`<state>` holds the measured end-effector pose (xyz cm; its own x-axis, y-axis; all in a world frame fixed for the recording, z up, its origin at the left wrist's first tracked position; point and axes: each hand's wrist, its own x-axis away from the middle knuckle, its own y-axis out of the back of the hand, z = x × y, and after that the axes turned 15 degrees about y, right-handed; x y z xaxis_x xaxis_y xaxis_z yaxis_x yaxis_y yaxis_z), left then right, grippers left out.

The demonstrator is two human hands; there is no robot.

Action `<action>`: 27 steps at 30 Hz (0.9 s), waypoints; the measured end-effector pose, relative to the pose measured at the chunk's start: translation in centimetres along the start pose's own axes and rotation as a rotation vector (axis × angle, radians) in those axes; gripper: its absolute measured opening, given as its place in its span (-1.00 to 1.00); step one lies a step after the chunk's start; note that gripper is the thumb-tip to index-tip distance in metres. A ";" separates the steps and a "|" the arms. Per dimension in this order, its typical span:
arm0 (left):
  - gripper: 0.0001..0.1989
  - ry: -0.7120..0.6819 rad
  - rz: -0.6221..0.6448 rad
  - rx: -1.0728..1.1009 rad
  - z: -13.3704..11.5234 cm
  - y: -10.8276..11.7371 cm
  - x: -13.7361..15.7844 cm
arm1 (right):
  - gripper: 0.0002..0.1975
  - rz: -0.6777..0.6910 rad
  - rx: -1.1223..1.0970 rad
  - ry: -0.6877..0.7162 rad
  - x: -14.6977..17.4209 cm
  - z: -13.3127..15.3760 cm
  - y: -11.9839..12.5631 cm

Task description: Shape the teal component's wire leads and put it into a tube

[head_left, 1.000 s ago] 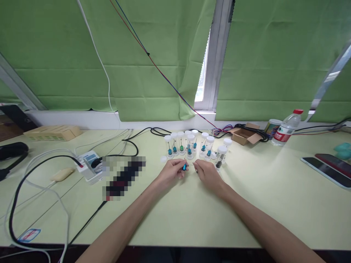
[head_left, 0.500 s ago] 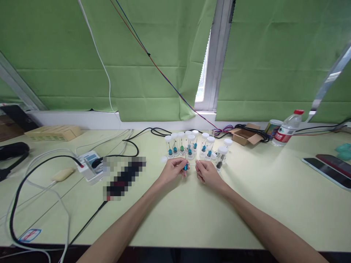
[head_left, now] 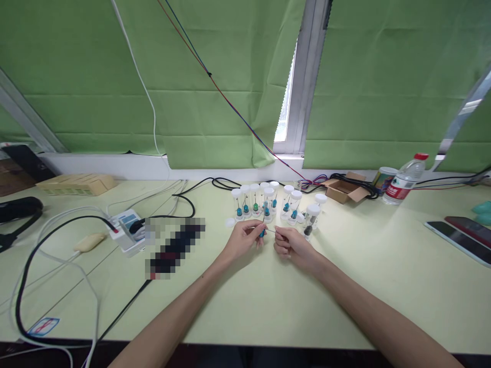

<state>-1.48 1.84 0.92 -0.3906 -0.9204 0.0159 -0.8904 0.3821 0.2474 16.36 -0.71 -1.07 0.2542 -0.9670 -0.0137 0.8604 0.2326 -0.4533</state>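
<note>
Pale tabletop beneath both hands. Cluster of upright, white-capped clear tubes just beyond hands. Right hand: thumb and forefinger pinched on one end of thin rod; other fingers curled. Left hand: thumb and fingers clamped on small blue piece. Blue piece lies left of right hand, slim shaft pointing up and away toward tubes. Thin rod spans gap between hands, long axis roughly sideways, crosswise to shaft. Contact between rod and blue piece: cannot tell.

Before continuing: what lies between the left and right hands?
In the head view, a thin grey rod spans the gap from the left hand, holding a small blue piece, to the right hand.
</note>
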 end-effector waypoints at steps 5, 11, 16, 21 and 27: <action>-0.62 -0.032 -0.032 -0.035 0.0 -0.2 0.1 | -0.62 0.003 -0.119 -0.167 -0.3 0.2 0.3; -0.65 -0.044 -0.061 -0.014 0.1 -0.3 0.1 | -0.58 0.000 -0.169 -0.125 -0.1 0.3 0.0; -0.65 -0.005 -0.074 0.035 0.2 -0.5 0.0 | -0.54 0.011 -0.127 0.002 0.2 0.2 -0.6; -0.63 0.025 -0.056 0.074 0.3 -0.8 -0.1 | -0.50 -0.041 0.132 0.181 0.1 -0.8 -0.8; -0.64 0.227 0.055 0.300 0.6 -0.4 -0.2 | -0.55 -0.004 0.863 0.595 0.0 -1.6 -0.1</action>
<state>-1.17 1.91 0.20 -0.4082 -0.8796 0.2444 -0.9114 0.4081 -0.0536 15.62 -0.92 -2.46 0.1935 -0.8085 -0.5558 0.9433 -0.0024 0.3319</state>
